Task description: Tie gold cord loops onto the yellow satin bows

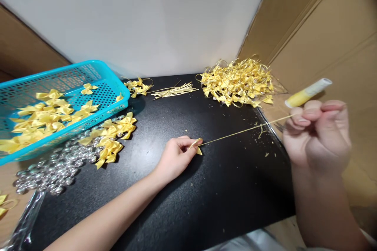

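Observation:
My left hand (176, 157) rests on the black table (224, 188) and pinches a small yellow ribbon bow (198, 147). A thin gold cord (244, 130) runs taut from the bow up to my right hand (316, 135), raised at the right. My right hand pinches the cord's end and also holds a yellow-and-white tube (308, 92), which sticks out above the fingers.
A blue plastic basket (88, 71) holding yellow bows sits at the left. Loose bows (113, 139) and clear beads (54, 168) lie beside it. A heap of finished bows (238, 82) and cut gold cords (173, 91) lie at the back. Cardboard (330, 35) stands on the right.

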